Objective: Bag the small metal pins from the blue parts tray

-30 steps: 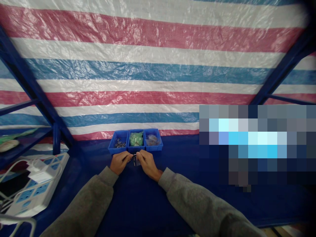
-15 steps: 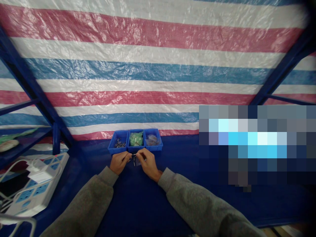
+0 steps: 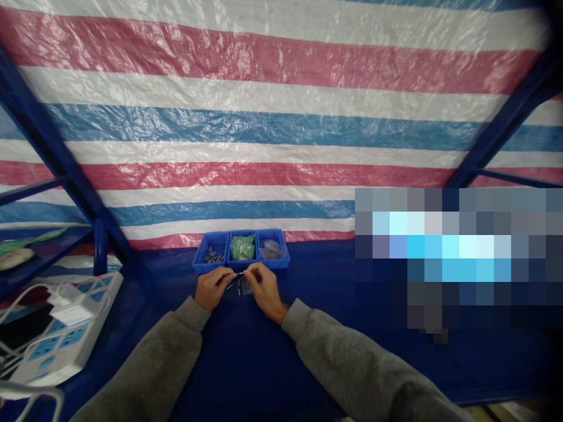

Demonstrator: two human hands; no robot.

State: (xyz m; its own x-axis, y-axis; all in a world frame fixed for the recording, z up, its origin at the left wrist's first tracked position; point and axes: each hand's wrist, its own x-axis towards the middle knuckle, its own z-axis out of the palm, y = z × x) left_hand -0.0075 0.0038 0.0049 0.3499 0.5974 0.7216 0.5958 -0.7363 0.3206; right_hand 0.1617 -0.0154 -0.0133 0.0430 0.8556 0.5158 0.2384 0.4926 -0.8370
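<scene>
My left hand point(image 3: 214, 287) is closed in a pinch, and my right hand point(image 3: 264, 288) pinches just across from it. A small thin metallic piece point(image 3: 240, 273) spans the gap between both sets of fingertips; its exact kind is too small to tell. Below the fingers, a short dark rod-like piece point(image 3: 240, 286) and a clear plastic bag point(image 3: 247, 287) lie on the blue table, partly hidden by my right hand. Just beyond are three blue bins: one with dark and silver small rods point(image 3: 213, 255), one with green packets point(image 3: 243, 248), one with clear bags point(image 3: 271, 249).
The blue table point(image 3: 246, 363) meets a striped plastic sheet point(image 3: 281, 129) at the back. On the left sits a white power strip point(image 3: 65, 346) with cables and a plugged-in adapter point(image 3: 73, 305). Blue metal frame bars rise on both sides. A pixelated patch hides the right side.
The fingertips of both hands have shifted slightly around the small metallic piece, which shows a little more between them. The bins and the pieces on the table stay in place.
</scene>
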